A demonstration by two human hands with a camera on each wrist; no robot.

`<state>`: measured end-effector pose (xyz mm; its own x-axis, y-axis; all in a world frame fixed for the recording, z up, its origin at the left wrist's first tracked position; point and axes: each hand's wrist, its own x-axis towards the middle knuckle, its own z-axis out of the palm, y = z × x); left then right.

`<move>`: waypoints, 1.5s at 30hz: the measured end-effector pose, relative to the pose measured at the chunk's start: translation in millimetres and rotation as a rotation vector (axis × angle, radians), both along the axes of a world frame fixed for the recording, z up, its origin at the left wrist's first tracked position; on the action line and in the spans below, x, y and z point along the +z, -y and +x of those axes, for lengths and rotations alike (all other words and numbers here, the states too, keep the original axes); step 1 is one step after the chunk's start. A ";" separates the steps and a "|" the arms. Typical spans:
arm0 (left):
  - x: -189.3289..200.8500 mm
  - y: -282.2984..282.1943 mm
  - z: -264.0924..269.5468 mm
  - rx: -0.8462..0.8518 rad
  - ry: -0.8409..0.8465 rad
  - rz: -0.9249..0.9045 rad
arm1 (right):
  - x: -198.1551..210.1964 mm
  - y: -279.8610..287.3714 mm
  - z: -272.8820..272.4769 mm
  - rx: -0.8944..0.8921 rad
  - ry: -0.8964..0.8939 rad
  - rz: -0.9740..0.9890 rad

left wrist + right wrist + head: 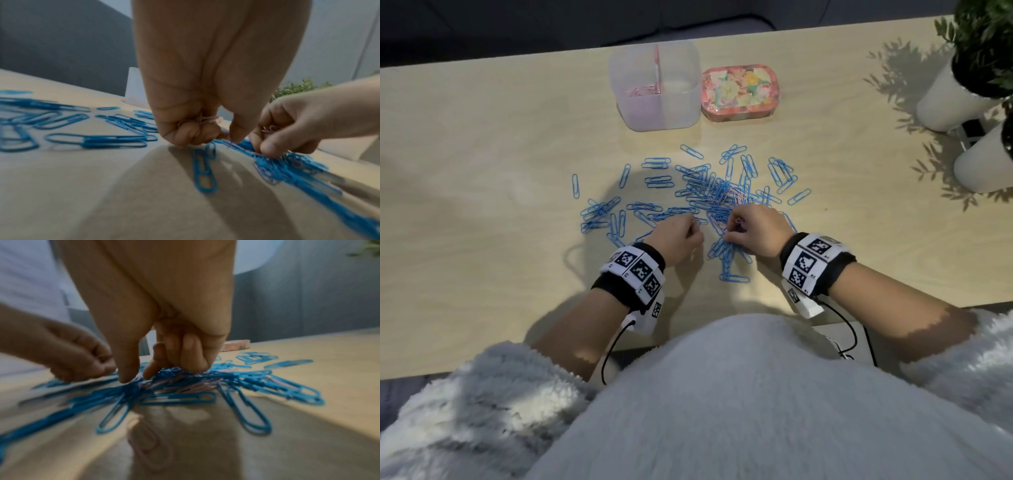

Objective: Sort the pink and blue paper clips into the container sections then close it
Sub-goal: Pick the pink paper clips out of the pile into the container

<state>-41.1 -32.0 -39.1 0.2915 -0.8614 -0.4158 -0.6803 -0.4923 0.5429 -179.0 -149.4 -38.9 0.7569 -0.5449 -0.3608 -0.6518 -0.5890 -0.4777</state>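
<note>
Blue paper clips (698, 192) lie scattered mid-table, with a few pink ones mixed into the dense pile (185, 384). My left hand (693, 229) rests at the pile's near edge, its fingers curled round a small bunch of pink clips (205, 121). Just to its right, my right hand (732, 228) also holds pink clips (269, 128) in its curled fingers while its thumb and forefinger dig into the pile. One loose pink clip (148, 446) lies near the wrist. The clear divided container (685, 102) stands open at the back, pink clips (642, 90) in its left section.
A floral lid (738, 92) lies right of the container. Two white plant pots (955, 99) stand at the far right. Bare table extends to the left, and the table's near edge is close to my body.
</note>
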 end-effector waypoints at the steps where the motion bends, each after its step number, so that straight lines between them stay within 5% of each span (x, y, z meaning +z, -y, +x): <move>1: 1.4 -0.1 1.8 0.055 -0.082 -0.013 | 0.2 -0.8 0.0 0.031 -0.015 -0.045; 9: 9.1 4.3 9.7 0.292 -0.525 -0.027 | 2.6 2.2 1.1 0.073 -0.079 -0.127; 14: 2.7 5.9 2.8 0.123 -0.283 0.045 | 1.8 13.5 -2.0 -0.030 0.039 -0.064; 20: -7.5 -4.3 -6.4 -0.014 -0.062 0.020 | 2.6 11.9 3.4 -0.308 0.279 0.535; 26: -4.3 -3.5 -10.4 -0.057 0.022 0.005 | -1.4 -7.5 -3.5 0.185 0.068 0.063; 40: -0.3 -9.6 -0.6 -0.157 0.103 0.042 | -5.8 -2.7 22.8 0.024 0.032 -0.185; 45: 16.6 -1.8 20.6 -0.100 0.056 0.087 | 1.0 4.4 22.1 0.028 0.022 -0.103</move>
<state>-20.5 -30.2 -22.5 0.2310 -0.8488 -0.4756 -0.7561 -0.4643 0.4612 -156.9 -153.8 -37.8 0.7797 -0.5568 -0.2866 -0.6241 -0.6538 -0.4279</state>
